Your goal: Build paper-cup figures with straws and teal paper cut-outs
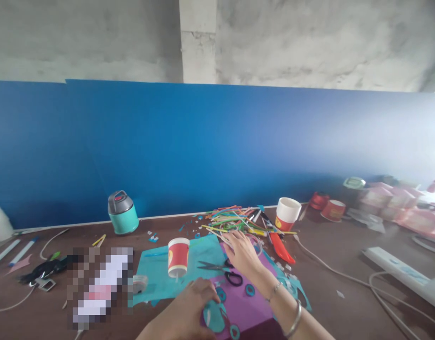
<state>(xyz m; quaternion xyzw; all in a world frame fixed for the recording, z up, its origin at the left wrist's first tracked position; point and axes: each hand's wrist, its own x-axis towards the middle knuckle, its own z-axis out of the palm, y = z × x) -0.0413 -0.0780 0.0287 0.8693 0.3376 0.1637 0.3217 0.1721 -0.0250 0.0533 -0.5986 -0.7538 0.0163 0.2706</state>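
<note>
Head view shows us a red-and-white paper cup [178, 257] ahead of our left hand [191, 307], whose fingers curl beside a round turquoise paper piece [214, 321] on a purple paper sheet [251, 312]; we cannot tell if they grip it. Rightward lie black-handled metal scissors [217, 267], then our right hand [243, 253], fingers extended at the near edge of a pile of thin multicoloured sticks [231, 215]; whether they grip one, we cannot tell.

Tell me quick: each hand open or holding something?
Left hand: curled at the teal paper piece; grip can't be told.
Right hand: palm down by the thin coloured sticks; grip can't be told.
</note>
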